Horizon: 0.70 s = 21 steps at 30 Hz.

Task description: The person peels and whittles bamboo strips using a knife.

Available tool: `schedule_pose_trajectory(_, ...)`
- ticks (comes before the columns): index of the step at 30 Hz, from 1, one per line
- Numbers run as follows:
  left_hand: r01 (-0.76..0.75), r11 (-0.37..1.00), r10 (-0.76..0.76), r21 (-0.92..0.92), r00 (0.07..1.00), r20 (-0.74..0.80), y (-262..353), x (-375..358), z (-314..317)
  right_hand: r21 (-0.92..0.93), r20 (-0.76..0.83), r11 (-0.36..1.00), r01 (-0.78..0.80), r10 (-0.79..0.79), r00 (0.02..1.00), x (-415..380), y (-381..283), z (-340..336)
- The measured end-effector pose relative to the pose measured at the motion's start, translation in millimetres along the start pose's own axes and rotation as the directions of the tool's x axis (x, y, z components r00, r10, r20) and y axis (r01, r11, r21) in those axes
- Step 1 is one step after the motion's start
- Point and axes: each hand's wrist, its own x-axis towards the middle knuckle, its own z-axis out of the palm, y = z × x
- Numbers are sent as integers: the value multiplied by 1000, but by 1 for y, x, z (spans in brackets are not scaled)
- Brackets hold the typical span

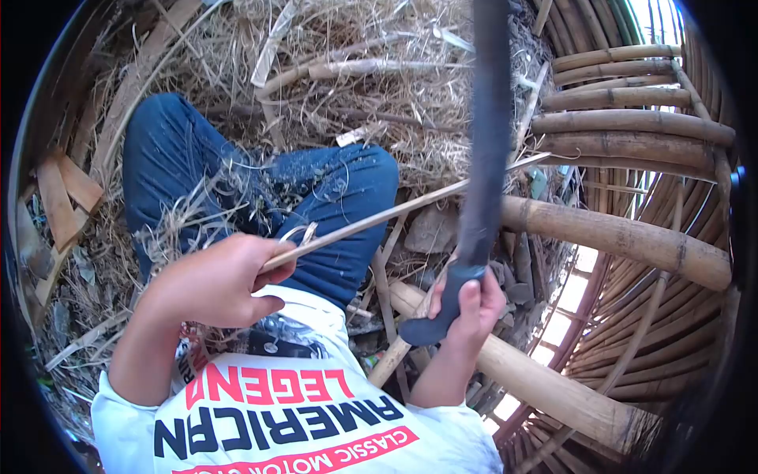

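1. Head view, straight down over a seated lap: left hand (217, 276) closed in a fist-like grip around the near end of a thin bamboo strip (410, 207), held slanting up and away to the right.
2. Right hand (466, 304) clamped on the dark handle of a long blade (483, 134), raised near upright, blurred along its length; blade crossing the strip just beyond the right grip, whether touching or only in front cannot be told.
3. Strip held out at arm's reach from the left grip, probably to keep its free length clear of the knees and within range of the blade.
4. Below the left grip: blue jeans (237, 178) littered with dry shavings, a curled sliver just beside the fingers.
5. Beyond both grips: floor covered in straw and shavings (355, 87), flat wood offcuts (63, 197) well off to the left.
6. Right of the right grip: thick bamboo poles (624, 237) lying crosswise, more poles stacked farther up, curved bamboo framing around the edge with daylight through the gaps.
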Motion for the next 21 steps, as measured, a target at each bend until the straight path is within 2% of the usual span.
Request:
schedule_pose_trajectory(1, -50, 999, 50, -7, 997, -60, -3, 1, 5, 50, -50, 998, -40, 42, 998, -2, 1, 7)
schedule_pose_trajectory(3, -40, 999, 39, -11, 997, -63, -2, 3, 3, 72, 66, 995, -69, 65, 996, -8, 2, 14)
schedule_pose_trajectory(4, -38, 999, 38, -2, 997, -71, -3, 2, 2, 5, 138, 997, -77, 76, 988, -11, 2, 13)
schedule_pose_trajectory(7, -5, 997, -1, -80, 997, -74, -9, 6, 2, 60, 50, 994, -87, 84, 995, -5, 6, 4)
schedule_pose_trajectory(8, -34, 999, 32, -38, 997, -65, -8, 7, 2, 175, 24, 979, -103, 101, 995, -4, 6, 7)
schedule_pose_trajectory(9, -63, 998, 63, 10, 996, -56, -7, 8, 3, 169, 30, 979, -117, 114, 993, -10, 7, 8)
schedule_pose_trajectory(11, -36, 999, 36, 4, 997, -67, -10, 12, 1, 62, 189, 988, -142, 128, 973, -13, 9, 13)
schedule_pose_trajectory(12, -33, 999, 33, -8, 999, -37, -14, 12, -1, -11, 151, 989, -145, 145, 978, -15, 7, 15)
schedule_pose_trajectory(13, -27, 999, 27, -25, 1000, 3, -15, 12, -3, 10, 149, 989, -145, 142, 979, -11, 7, 14)
schedule_pose_trajectory(16, -24, 999, 24, -21, 1000, -6, -11, 15, -1, 171, 74, 975, -141, 130, 989, -11, 18, 17)
schedule_pose_trajectory(17, -49, 999, 49, -1, 999, -15, -10, 15, -2, 176, 92, 969, -171, 157, 983, -14, 16, 25)
schedule_pose_trajectory(19, -40, 999, 40, -1, 999, -27, -14, 16, -3, 81, 246, 978, -190, 165, 955, -20, 20, 22)
schedule_pose_trajectory(21, -16, 1000, 16, -8, 1000, -17, -21, 15, -4, 53, 227, 984, -173, 157, 961, -14, 22, 16)
